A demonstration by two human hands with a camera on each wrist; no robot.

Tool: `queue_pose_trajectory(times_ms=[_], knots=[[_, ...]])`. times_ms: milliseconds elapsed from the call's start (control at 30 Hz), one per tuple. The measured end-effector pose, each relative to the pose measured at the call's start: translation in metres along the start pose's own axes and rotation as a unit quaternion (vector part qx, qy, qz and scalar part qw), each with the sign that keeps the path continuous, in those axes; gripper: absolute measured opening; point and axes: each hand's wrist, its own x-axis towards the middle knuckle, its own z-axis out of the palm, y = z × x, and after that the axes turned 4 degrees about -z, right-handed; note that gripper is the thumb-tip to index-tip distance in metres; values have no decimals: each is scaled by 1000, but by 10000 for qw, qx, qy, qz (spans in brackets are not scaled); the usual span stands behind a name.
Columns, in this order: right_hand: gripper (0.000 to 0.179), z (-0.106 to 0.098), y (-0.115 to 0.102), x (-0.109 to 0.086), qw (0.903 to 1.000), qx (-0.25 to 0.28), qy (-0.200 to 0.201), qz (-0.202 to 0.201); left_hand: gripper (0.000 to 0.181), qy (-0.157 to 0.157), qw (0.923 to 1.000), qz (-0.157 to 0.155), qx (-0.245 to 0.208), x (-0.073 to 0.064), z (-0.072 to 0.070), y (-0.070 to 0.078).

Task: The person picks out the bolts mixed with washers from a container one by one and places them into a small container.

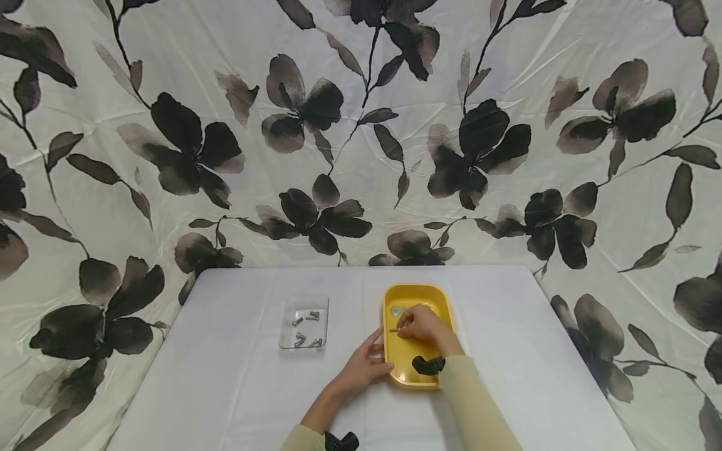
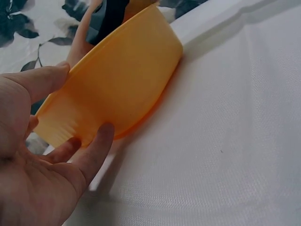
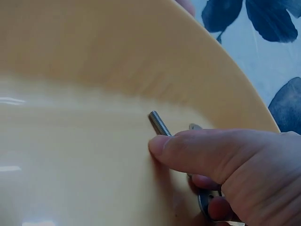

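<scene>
A yellow tray [image 1: 403, 369] lies on the white table, its long sides running away from me. The left hand [image 1: 361, 369] rests on the tray's left wall from outside, with fingers spread; in the left wrist view the thumb [image 2: 54, 77] lies at the rim and the fingertips touch lower down. Inside the tray, the right hand [image 1: 423, 326] pinches a metal bolt [image 3: 160, 123], its threaded end sticking out past the thumb. Shiny flat metal pieces [image 1: 397, 310] lie in the tray near that hand, partly hidden by the fingers in the right wrist view.
Left of the tray stands a clear box [image 1: 287, 341] with several metal bolts [image 1: 301, 339] in it. A white cloth covers the table [image 1: 225, 388]. Behind and beside it hangs floral fabric [image 1: 350, 144].
</scene>
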Motion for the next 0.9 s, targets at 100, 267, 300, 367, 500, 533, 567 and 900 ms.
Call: queue_pose_trajectory(times_ms=[100,267,300,367,500,533,567,900], knots=[[6,0,1,-1,10000,83,-51,4,85,5,9999,-4,-102,-1,2,0],[5,1,3,1,9998,126,7,-140,84,-15,9997,79,-251,-1,2,0],[6,1,3,2,9998,121,28,-185,84,-24,9996,92,-254,-1,1,0],[6,2,3,3,9995,90,72,-305,82,-40,9996,98,-262,-1,-1,-1],[5,1,-1,3,9991,101,152,-391,76,66,9999,18,-141,-5,-7,0],[5,0,-3,3,9990,81,169,-399,74,99,9999,11,-71,-6,-10,1],[5,-1,-5,3,9991,56,194,-386,72,147,9999,8,34,-8,-13,2],[8,-24,-34,0,9953,-270,524,-773,60,273,9950,294,912,-25,-51,31]])
